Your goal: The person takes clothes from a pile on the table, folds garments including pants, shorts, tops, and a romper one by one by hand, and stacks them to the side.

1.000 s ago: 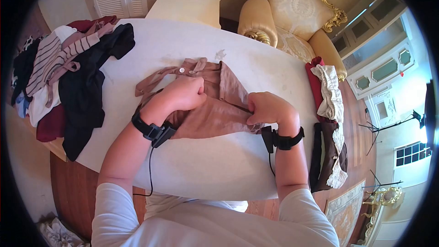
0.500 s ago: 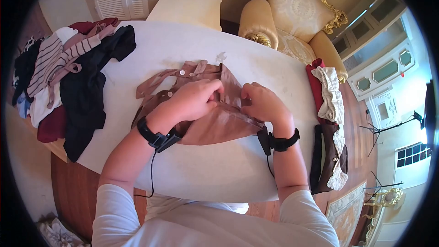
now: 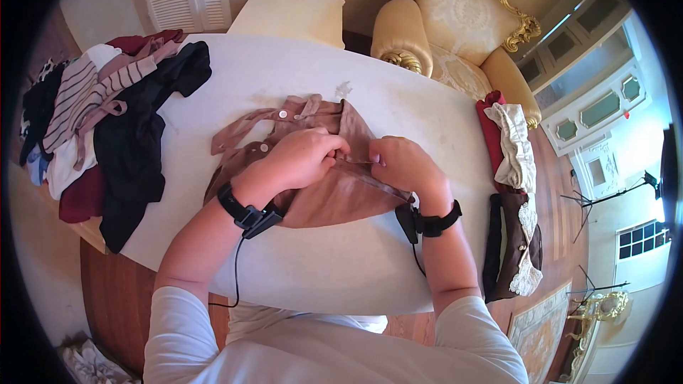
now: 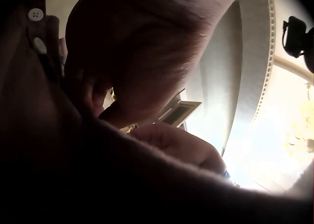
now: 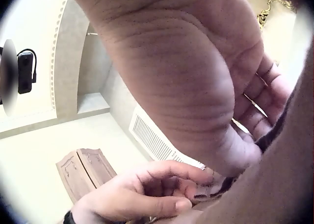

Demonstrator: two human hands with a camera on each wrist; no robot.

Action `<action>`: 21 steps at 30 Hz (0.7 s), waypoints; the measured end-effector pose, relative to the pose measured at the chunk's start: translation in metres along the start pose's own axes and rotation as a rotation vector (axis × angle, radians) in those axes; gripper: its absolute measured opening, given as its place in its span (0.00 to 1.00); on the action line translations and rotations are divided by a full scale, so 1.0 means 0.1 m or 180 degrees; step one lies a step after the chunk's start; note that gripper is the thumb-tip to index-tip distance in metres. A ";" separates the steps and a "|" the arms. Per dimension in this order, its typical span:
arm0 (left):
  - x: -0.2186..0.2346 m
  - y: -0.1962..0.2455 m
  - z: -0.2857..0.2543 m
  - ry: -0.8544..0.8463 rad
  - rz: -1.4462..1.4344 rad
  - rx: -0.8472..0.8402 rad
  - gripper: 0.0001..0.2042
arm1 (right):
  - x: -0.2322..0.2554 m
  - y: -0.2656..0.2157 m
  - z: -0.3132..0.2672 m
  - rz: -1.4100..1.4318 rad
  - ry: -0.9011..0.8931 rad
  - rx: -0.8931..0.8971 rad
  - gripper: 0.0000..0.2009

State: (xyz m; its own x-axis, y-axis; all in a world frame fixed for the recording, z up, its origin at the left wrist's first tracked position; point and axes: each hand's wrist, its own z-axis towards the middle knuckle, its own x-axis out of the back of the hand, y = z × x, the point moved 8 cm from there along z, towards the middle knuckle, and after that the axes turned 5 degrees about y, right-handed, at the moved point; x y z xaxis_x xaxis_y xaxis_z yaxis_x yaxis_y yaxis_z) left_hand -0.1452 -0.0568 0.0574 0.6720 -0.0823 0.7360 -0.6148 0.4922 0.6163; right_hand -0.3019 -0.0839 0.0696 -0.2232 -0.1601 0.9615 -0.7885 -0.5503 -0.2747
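A dusty-brown garment with pale buttons lies bunched on the table, a strap-like strip spread toward its upper left. My left hand pinches a fold near the garment's middle, thumb and fingertips together. Just to its right, my right hand grips the edge of the same cloth. In the right wrist view the right thumb presses against the fabric, with the left hand close by. Two white buttons show at the upper left of the dark left wrist view.
On the table's left is a heap of clothes, with striped, black, white and maroon pieces. Folded garments line the right edge of the white table. A gold armchair stands beyond, beside a cream-covered box.
Both hands have come closer together over the middle of the garment. The left moved right, uncovering a second button; the right moved left and slightly up along the cloth's edge.
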 end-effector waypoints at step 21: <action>0.20 0.04 0.00 -0.0502 -0.0167 0.0251 0.06 | 0.08 -0.23 -0.08 0.0930 -0.0339 0.0234 0.12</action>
State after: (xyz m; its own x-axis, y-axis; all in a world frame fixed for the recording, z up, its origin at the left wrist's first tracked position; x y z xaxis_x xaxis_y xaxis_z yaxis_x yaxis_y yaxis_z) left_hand -0.1342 -0.0565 0.0744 0.6348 -0.2440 0.7331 -0.6151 0.4146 0.6706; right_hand -0.2901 -0.0658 0.0834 -0.3698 -0.4030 0.8372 -0.6555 -0.5254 -0.5425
